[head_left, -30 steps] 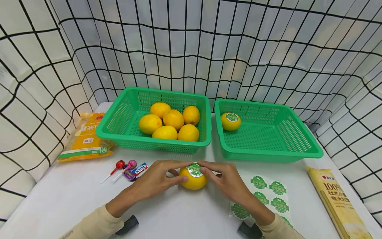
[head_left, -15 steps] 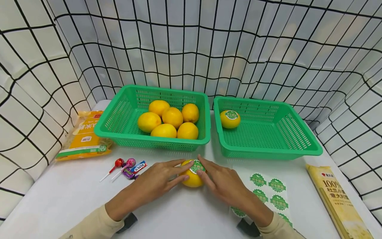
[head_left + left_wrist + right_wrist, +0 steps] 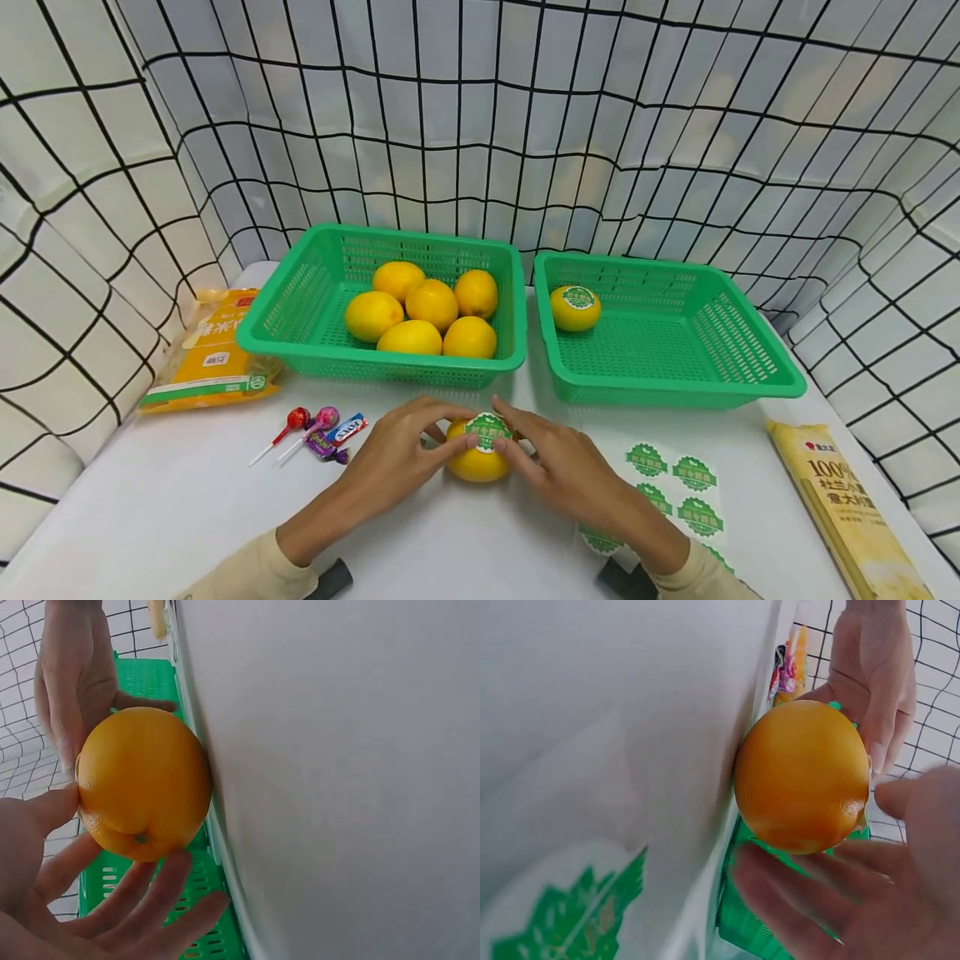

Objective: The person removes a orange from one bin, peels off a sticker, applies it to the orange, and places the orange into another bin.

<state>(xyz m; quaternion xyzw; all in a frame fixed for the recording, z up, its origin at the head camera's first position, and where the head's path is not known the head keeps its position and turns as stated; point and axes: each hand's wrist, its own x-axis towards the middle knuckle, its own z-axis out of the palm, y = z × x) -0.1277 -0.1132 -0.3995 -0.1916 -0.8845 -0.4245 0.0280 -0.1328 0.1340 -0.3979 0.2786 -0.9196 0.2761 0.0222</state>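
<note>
An orange [image 3: 477,467] rests on the white table between the hands, with a round green-and-white sticker [image 3: 487,431] on its upper side. My left hand [image 3: 401,446] holds it from the left, thumb on the sticker's left edge and fingers around the far side; the left wrist view shows these fingertips [image 3: 178,862] against the fruit [image 3: 146,784]. From the right, my right hand [image 3: 566,462] presses its thumb by the sticker's right edge, its fingers mostly straight and spread. In the right wrist view these fingers [image 3: 780,889] are blurred around the orange [image 3: 802,776].
The left green basket [image 3: 300,342] holds several oranges; the right one [image 3: 675,392] holds one stickered orange [image 3: 575,308]. A sticker sheet [image 3: 697,475] lies partly beneath my right forearm. Lollipops and candies [image 3: 322,437], a yellow bag [image 3: 217,354] and a pasta packet [image 3: 847,508] lie around. Black netting surrounds the table.
Left fingers that lay over the orange's top half a second ago have drawn back to its far side, and the left thumb now touches the sticker. The right hand has shifted slightly.
</note>
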